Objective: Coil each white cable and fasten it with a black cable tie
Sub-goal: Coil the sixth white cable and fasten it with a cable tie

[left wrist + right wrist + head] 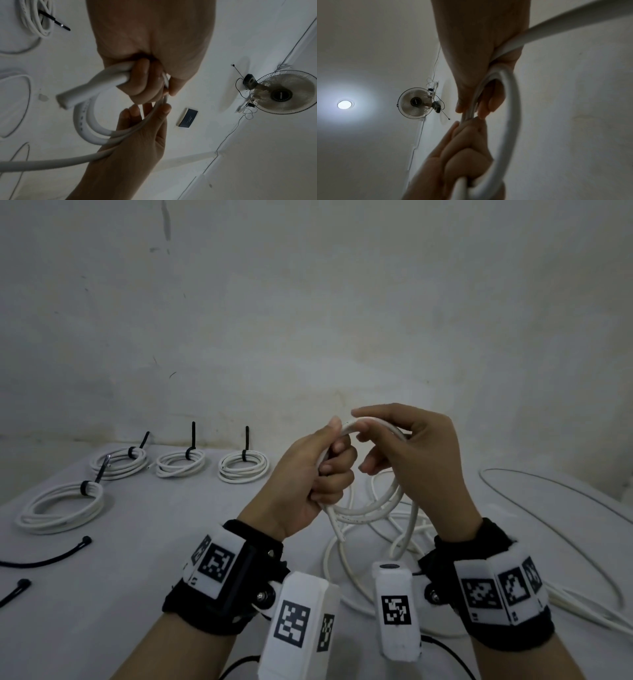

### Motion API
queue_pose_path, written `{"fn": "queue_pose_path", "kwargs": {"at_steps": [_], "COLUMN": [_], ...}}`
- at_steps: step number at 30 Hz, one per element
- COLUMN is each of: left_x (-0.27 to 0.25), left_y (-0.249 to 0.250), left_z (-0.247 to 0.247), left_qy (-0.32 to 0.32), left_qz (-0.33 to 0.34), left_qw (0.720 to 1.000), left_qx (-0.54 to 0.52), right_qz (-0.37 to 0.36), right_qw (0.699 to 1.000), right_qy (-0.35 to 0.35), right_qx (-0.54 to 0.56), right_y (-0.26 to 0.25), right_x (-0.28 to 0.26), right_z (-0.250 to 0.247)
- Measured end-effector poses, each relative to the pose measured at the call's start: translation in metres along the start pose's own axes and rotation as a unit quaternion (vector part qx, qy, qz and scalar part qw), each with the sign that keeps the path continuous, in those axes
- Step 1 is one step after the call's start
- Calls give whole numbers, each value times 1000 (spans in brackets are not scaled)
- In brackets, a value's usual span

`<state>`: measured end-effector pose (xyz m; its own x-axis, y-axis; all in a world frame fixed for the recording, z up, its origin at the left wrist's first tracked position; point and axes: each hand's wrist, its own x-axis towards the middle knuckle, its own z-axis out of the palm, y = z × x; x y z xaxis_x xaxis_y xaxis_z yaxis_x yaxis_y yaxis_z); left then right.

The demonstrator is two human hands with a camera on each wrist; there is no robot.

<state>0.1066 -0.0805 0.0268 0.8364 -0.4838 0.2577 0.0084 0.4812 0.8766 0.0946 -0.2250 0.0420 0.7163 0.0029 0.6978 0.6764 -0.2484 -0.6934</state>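
White cable (pixel 368 508) is gripped in the closed left hand (pixel 308 474), held up just beside the right hand (pixel 411 453), whose finger and thumb pinch the top loop. Each new loop should be laid the same size and squeezed tight, so none is dropped.
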Motion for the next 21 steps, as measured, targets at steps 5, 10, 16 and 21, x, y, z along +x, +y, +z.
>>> {"fn": "queue_pose_path", "kwargs": {"at_steps": [5,10,16,21], "left_x": [0,1,-5,-4], "left_y": [5,6,15,10], "left_z": [-4,-16,-24,-23], "left_qy": [35,82,110,114], "left_qz": [39,74,138,197], "left_qw": [998,977,907,861], "left_qx": [27,182,383,456], "right_qz": [-81,-104,-109,-121], "right_qw": [985,976,974,971], "right_qy": [-50,-46,-61,-45], "right_qx": [-144,-183,-191,-202], "right_y": [9,17,19,22], "right_x": [2,1,1,2], "right_z": [-1,-1,3,4]}}
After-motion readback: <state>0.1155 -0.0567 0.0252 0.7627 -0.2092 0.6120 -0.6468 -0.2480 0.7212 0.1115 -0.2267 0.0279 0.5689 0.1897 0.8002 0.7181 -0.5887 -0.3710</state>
